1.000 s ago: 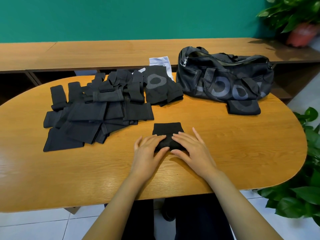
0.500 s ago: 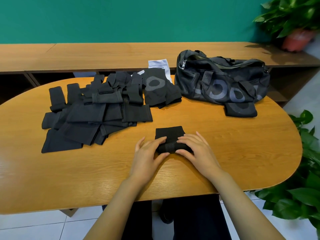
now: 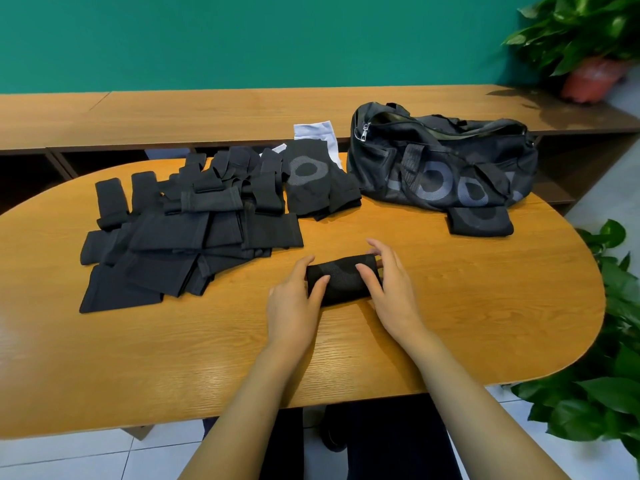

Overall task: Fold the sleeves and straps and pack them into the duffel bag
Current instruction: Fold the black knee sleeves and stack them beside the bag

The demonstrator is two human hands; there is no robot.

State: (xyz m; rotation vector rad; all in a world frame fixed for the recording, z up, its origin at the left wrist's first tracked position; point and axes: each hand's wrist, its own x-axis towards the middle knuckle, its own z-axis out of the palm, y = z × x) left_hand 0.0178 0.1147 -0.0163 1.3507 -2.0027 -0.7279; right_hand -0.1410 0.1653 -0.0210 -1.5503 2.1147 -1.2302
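A black sleeve [image 3: 343, 277] lies rolled into a short bundle on the wooden table [image 3: 485, 306] in front of me. My left hand [image 3: 296, 301] holds its left end, thumb and fingers curled round it. My right hand [image 3: 389, 284] grips the right end the same way. A heap of black sleeves and straps [image 3: 194, 223] spreads over the table's left half. The black duffel bag [image 3: 443, 161] stands at the back right with its zip open. One folded sleeve [image 3: 479, 220] lies against the bag's front.
A white sleeve [image 3: 317, 133] pokes out behind the heap. A long wooden bench [image 3: 207, 112] runs behind the table under a green wall. Potted plants stand at the back right [image 3: 585, 46] and by the table's right edge [image 3: 609, 358].
The sleeve lay half flat with both hands pressing its near edge. It has since been rolled away from me into a compact bundle, and both hands now clasp its ends.
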